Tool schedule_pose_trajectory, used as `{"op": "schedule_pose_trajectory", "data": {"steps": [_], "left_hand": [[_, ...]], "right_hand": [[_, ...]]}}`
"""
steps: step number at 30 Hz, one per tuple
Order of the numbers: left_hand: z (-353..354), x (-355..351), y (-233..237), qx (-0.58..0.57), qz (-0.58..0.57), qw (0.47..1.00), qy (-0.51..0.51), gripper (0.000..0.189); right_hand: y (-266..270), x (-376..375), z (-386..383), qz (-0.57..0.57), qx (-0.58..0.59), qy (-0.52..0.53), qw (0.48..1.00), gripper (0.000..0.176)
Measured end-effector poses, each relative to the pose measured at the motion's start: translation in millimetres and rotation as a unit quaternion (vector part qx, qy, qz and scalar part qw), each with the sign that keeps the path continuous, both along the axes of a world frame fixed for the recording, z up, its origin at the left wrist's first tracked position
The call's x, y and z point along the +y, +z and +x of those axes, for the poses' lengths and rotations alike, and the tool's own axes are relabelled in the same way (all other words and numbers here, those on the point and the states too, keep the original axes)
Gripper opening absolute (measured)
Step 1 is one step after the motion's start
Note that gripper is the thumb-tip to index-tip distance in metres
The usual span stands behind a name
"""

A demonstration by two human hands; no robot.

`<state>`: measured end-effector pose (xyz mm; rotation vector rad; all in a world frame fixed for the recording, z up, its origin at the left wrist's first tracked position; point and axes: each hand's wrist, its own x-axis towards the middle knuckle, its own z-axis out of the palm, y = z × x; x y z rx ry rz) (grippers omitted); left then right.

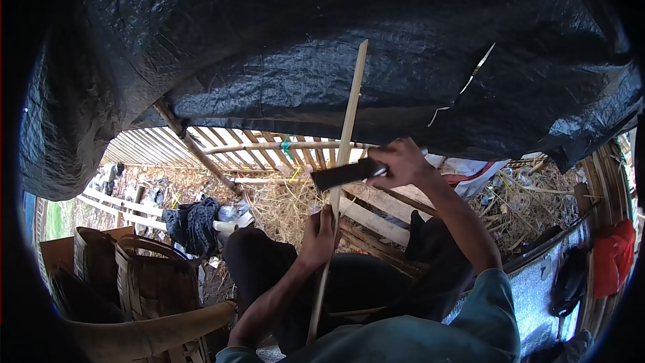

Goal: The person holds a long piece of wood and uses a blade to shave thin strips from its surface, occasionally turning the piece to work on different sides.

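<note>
A long, pale bamboo strip [351, 107] stands tilted in front of me, its upper end against the black sheet and its lower end by my lap. My left hand [319, 238] is closed around the strip below its middle. Higher up, my right hand [401, 163] grips a machete with a broad, dark blade [338, 175]. The blade lies across the strip in this view, a little above my left hand, and its handle is mostly hidden by my fingers.
Black plastic sheeting [269, 91] hangs overhead and in front. Woven baskets [158, 272] and a thick bamboo pole [151, 333] are at my left, near a dark cloth [193, 225]. Dry shavings [275, 205] cover the ground ahead. A red cloth [613, 255] hangs at the right.
</note>
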<state>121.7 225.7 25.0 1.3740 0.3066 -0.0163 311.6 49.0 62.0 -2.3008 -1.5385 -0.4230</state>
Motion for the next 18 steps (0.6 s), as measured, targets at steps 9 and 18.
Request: {"op": "schedule_pose_trajectory", "data": {"steps": [9, 18], "left_hand": [[-14, -13, 12, 0.015, 0.032, 0.998, -0.055, 0.044], [-5, 6, 24, 0.032, -0.036, 0.998, -0.032, 0.046]], "right_hand": [[40, -16, 102, 0.083, 0.156, -0.464, 0.868, 0.069], [-24, -38, 63, 0.330, 0.395, -0.256, 0.818, 0.049]]}}
